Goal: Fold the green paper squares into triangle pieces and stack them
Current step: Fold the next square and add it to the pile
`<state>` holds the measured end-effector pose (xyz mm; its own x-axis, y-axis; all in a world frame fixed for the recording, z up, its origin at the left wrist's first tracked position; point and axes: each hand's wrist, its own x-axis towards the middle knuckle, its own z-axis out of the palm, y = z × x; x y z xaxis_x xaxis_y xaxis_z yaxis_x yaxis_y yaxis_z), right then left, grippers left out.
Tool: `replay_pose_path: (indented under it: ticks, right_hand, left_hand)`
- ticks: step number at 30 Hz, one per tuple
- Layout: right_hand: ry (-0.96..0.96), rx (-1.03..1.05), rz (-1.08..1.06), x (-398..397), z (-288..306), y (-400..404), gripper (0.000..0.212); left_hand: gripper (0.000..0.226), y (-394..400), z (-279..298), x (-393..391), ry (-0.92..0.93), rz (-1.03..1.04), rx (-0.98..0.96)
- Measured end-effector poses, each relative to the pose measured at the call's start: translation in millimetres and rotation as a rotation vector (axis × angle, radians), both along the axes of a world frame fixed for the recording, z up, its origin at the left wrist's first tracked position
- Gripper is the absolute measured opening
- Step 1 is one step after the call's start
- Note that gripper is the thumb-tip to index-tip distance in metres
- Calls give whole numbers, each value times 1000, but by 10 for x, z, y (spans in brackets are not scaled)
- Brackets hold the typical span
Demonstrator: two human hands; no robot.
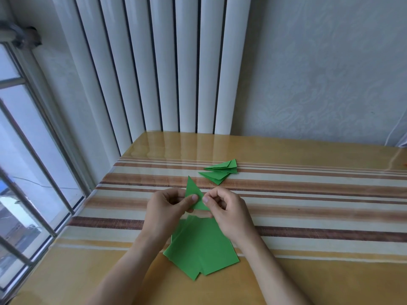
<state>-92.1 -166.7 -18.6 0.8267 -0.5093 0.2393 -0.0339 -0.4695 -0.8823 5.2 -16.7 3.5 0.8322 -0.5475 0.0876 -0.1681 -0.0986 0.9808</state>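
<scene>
Both hands hold 1 folded green triangle above the striped table

The green triangle (pixel 195 195) stands with its long axis running away from the person, its sharp tip pointing toward the radiator (pixel 158 62). The left hand (pixel 169 208) pinches its left side between thumb and curled fingers; the right hand (pixel 224 208) pinches its right edge the same way. Beneath the wrists lies a fanned pile of flat green squares (pixel 200 245). Farther off on the table (pixel 308 216), the stack of finished triangles (pixel 221 172) points left
</scene>
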Motion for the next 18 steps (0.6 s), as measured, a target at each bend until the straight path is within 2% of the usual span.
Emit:
replay_pose_path:
  ticks: [5,9,13,18]
  right_hand:
    - [29,10,4,-13,26,-1,15]
    - [14,35,-54,-10,36,-21,13]
    - [2,98,-71,-13,37,-28,11]
    - [80,64,-35,-41,60,0,23]
  left_hand:
    - [23,-7,11,-11,11,29,-12]
    - [27,-13,-13,-17,37,-17,58]
    - [22,-24,-26,-30,25,-4,73]
    - [23,-14,-9,5,52,66,51]
